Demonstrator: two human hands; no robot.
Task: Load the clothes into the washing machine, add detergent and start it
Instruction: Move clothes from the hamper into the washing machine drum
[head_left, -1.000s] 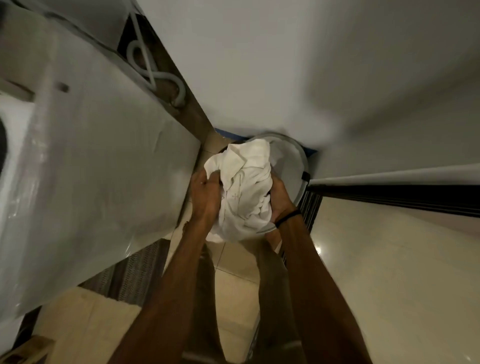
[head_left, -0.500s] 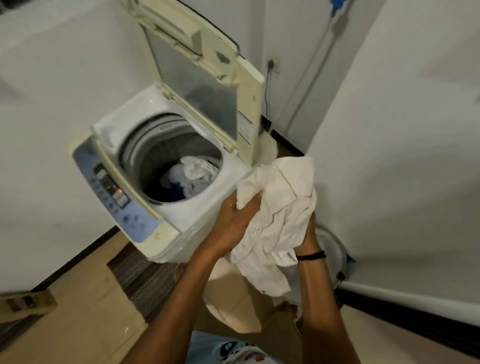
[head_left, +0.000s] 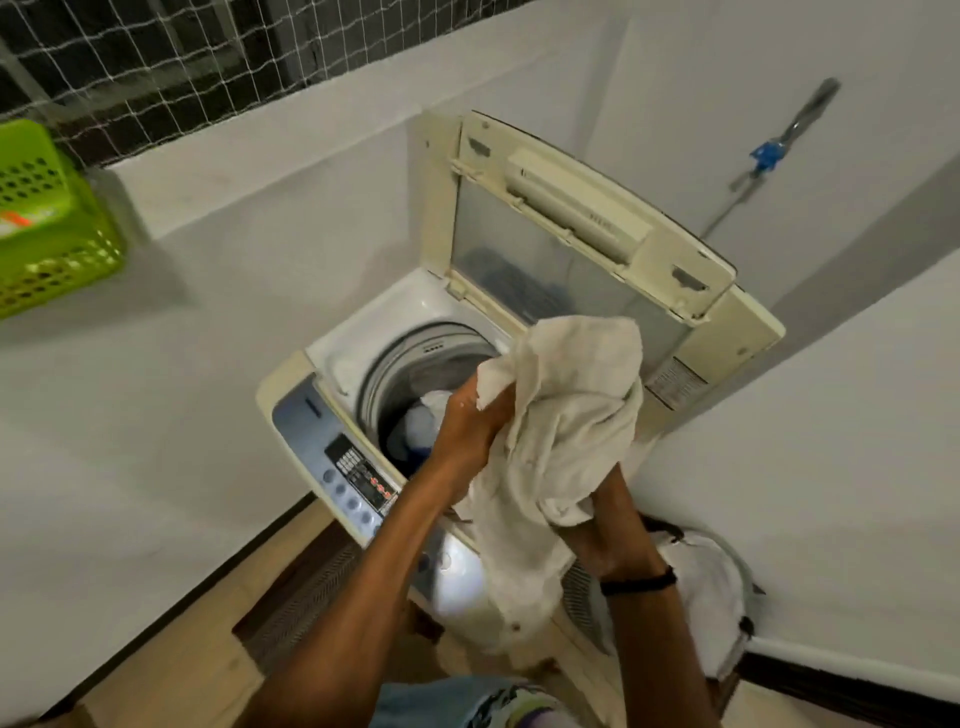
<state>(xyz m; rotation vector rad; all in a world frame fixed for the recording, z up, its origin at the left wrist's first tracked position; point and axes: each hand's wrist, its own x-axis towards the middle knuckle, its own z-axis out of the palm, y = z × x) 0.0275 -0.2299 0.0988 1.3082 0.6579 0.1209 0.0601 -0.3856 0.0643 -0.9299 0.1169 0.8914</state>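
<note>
Washing machine (head_left: 332, 358): lid (head_left: 576, 244) stands upright behind the open drum mouth; walls close on both sides.
White garment (head_left: 571, 405): held above the machine's right rim.
Left hand (head_left: 467, 426): fingers clenched on the garment's upper fold.
Right hand (head_left: 613, 535): gripping its lower bunch.

Laundry corner, kind by kind.
One top-loading washing machine (head_left: 358, 338) with one raised lid (head_left: 571, 208); one white shirt (head_left: 566, 426); two hands on it, one left hand (head_left: 467, 421) and one right hand (head_left: 608, 535); one black wristband (head_left: 639, 581); one green plastic basket (head_left: 57, 244); one laundry hamper (head_left: 752, 592); one blue tap valve (head_left: 763, 154) (the garments in the drum are too bunched to count).
</note>
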